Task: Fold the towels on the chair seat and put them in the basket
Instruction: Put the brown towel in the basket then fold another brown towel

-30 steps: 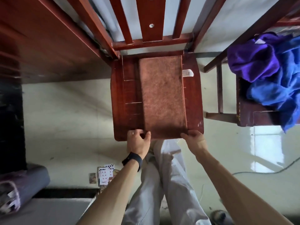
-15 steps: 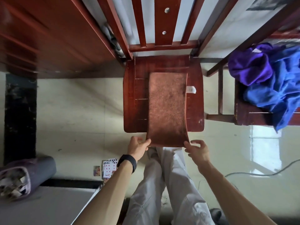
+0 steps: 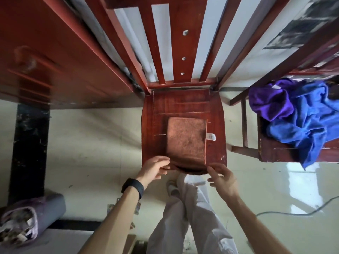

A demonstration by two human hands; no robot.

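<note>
Down at 8 o'clock, a grey basket (image 3: pixel 49 208) holds unclear clutter. Folded brown towel (image 3: pixel 186 140) lies on the chair seat (image 3: pixel 156 134); left hand (image 3: pixel 156 167) pinches its 7 o'clock corner, while right hand (image 3: pixel 222 180), loosely curled, touches 5 o'clock.

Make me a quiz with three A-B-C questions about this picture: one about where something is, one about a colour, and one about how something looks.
1. Where is the brown towel?
A) on the floor
B) on the chair seat in the middle
C) in a basket

2. What colour is the towel bunched beside the blue towel?
A) yellow
B) green
C) purple

3. How does the blue towel lie?
A) crumpled in a heap
B) folded flat
C) rolled up

Answers:
1 B: it lies flat on the seat's wood.
2 C: a purple towel sits against the blue one on the right-hand chair.
3 A: it is all wrinkles, and one end hangs over that chair's front edge.
</note>
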